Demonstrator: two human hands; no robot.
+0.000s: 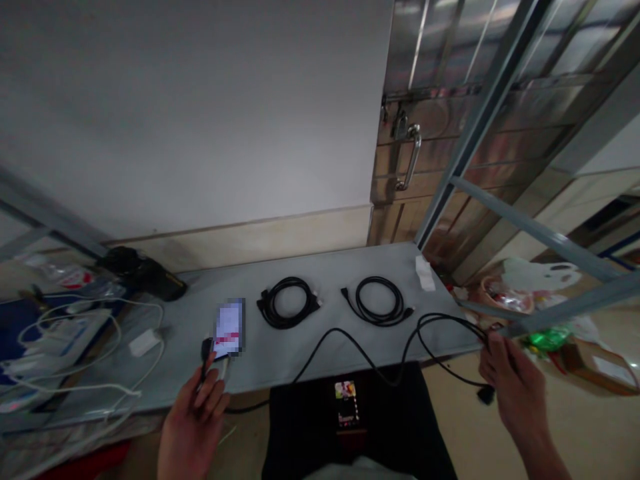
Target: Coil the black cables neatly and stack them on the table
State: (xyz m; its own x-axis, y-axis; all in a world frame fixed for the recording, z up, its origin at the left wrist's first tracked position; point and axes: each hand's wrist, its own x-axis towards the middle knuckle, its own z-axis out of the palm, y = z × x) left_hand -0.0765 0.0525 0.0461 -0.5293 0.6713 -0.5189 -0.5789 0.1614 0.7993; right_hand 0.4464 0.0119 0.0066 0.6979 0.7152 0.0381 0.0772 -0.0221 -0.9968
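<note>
My left hand (197, 413) is closed around one plug end of a long black cable (360, 350), near the table's front edge beside a phone (230, 327) with a lit screen. My right hand (510, 380) grips the same cable close to its other end, off the table's right corner; that plug (486, 395) dangles below the hand. The cable runs loose between both hands across the grey table (300, 363). Two coiled black cables lie further back, one (289, 302) in the middle and one (379, 301) to its right.
White cables and chargers (75, 340) clutter the left end of the table. A black bag (143, 273) sits at the back left, a white paper scrap (425, 273) at the back right. A metal door (450, 133) and frame bars stand at the right, bags on the floor (540, 300).
</note>
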